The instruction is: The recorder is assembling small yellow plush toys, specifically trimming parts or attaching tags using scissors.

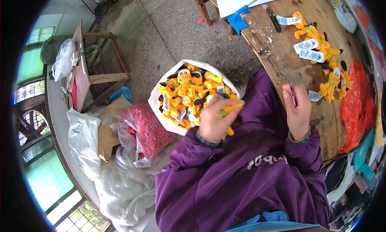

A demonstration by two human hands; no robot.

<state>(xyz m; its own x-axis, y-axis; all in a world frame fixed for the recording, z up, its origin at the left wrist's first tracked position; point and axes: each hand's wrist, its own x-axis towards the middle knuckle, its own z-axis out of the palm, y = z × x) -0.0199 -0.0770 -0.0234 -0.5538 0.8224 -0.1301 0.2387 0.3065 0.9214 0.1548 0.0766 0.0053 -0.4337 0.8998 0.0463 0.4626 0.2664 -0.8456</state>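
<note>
My left hand [217,120] is closed around a small yellow plush dog [232,108], most of it hidden by the fingers. It is over my lap, beside the near right rim of a white sack [154,100]. Inside the sack lie many similar plush dogs [184,78] with black ears and green collars. At the edge of the wooden table my right hand [298,109] is raised, thumb and fingers pinched together; what is between them is too small to make out. Beyond that hand, several more plush dogs [330,85] with white paper tags [311,55] lie in a row on the table.
On the table are a dark-handled tool [274,19], a blue plastic piece [239,19], white crumbs and a red plastic bag [357,105]. Left of the sack are a clear bag of red material [150,129], a bag of white stuffing [124,187] and a wooden stand [106,78].
</note>
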